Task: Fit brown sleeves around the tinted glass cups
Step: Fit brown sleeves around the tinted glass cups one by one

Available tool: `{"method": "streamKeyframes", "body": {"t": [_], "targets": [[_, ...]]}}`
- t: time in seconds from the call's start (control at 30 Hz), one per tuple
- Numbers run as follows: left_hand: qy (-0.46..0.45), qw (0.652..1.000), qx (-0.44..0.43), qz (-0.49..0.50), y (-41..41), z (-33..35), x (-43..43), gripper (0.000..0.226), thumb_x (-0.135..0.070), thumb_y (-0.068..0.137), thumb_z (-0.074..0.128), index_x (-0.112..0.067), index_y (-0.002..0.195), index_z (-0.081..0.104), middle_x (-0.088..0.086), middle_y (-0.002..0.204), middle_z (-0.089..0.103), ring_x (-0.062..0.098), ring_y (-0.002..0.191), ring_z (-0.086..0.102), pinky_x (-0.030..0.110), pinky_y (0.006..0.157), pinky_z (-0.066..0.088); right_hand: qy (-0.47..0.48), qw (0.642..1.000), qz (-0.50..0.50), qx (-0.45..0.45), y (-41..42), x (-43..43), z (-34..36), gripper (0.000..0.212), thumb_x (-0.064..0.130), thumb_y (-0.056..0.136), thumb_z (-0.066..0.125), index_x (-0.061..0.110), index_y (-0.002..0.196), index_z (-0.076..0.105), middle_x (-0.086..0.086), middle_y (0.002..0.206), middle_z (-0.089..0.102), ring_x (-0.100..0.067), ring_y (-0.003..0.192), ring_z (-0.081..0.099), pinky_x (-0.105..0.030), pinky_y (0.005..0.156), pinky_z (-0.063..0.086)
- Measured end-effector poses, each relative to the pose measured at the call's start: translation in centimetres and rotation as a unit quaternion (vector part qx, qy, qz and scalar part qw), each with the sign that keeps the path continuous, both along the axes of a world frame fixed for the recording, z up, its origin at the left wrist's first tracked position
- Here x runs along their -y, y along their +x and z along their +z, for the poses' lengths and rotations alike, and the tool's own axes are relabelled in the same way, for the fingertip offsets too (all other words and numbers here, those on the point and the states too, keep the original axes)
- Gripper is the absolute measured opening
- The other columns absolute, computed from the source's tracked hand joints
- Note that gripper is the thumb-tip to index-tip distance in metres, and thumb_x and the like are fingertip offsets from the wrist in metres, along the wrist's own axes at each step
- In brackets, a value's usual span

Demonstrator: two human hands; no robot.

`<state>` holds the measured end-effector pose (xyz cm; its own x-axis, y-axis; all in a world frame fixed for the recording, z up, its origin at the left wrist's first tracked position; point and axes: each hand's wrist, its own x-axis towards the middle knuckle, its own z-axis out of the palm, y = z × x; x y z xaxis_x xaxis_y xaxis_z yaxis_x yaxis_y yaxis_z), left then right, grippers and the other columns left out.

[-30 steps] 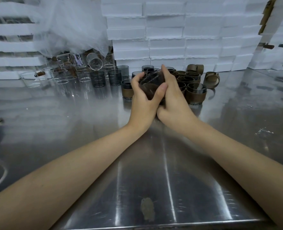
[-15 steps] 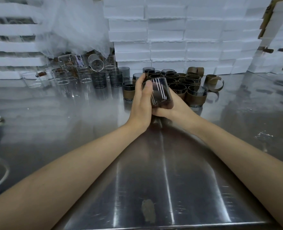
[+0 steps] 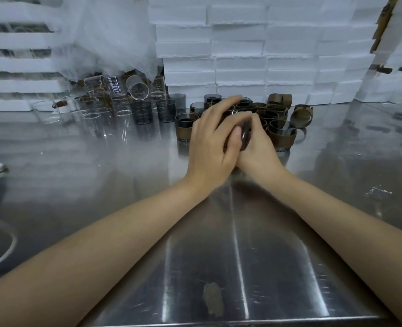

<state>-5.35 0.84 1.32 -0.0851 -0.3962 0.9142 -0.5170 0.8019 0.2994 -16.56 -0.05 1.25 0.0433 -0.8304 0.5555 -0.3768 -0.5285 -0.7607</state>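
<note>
Bare cups (image 3: 143, 112) left of sleeved cups (image 3: 282, 135) — foam boxes (image 3: 242, 55) stacked behind.

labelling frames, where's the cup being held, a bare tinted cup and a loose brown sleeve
held cup (image 3: 245, 135): head view, visible dark glass edge
bare tinted cup (image 3: 142, 113): head view, its side wall
loose brown sleeve (image 3: 301, 121): head view, front of the band

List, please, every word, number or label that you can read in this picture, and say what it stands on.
No text can be read.
Clear glass measuring cup at the back: printed scale marks, too small to read.
Clear glass cup further left: white printed lines, blurred.
Dark tinted glass cup gripped by the left hand and right hand: no print visible.
White foam boxes: blank.
</note>
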Motion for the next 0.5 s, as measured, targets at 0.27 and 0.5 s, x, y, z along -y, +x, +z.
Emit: {"method": "streamKeyframes", "body": {"t": [0.27, 0.5], "targets": [[0.156, 0.984, -0.074, -0.043, 0.2, 0.6, -0.9, 0.051, -0.010, 0.083, 0.068, -0.012, 0.133, 0.057, 0.003, 0.132, 0.057, 0.012, 0.120, 0.054, 0.022, 0.105, 0.041, -0.044, 0.996, -0.009, -0.071, -0.2, -1.1, 0.8, 0.026, 0.012, 0.079, 0.061, 0.023, 0.086, 0.038, 0.009, 0.064, 0.058, 0.004, 0.057, 0.058, -0.010, 0.048, 0.041], [0.280, 0.925, -0.192, -0.171, 0.3, 1.2, -0.4, 0.054, -0.024, 0.077, 0.072, -0.022, 0.128, 0.055, -0.001, 0.125, 0.064, 0.006, 0.111, 0.062, 0.024, 0.101, 0.048, -0.031, 0.998, 0.045, -0.034, -0.6, -1.6, 1.6, 0.050, 0.012, 0.069, 0.080, 0.028, 0.084, 0.036, 0.014, 0.067, 0.061, 0.007, 0.060, 0.059, -0.006, 0.053, 0.041]]}}
